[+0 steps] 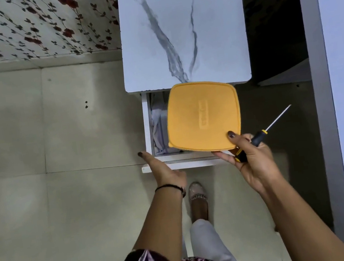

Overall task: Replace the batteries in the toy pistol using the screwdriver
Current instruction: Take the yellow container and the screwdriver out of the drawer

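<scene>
Open drawer — right hand palms screwdriver, thumb pinching yellow lid; left hand flat.

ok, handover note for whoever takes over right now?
Left hand: open, flat against the front of the pulled-out drawer.
Right hand: pinches the yellow lid, thumb on top, with the screwdriver gripped in the same hand. Any box under the lid is hidden.
Toy pistol and batteries: not in view.
Done: screwdriver in hand.
Left: find the pistol, unscrew its cover, swap batteries, close.
</scene>
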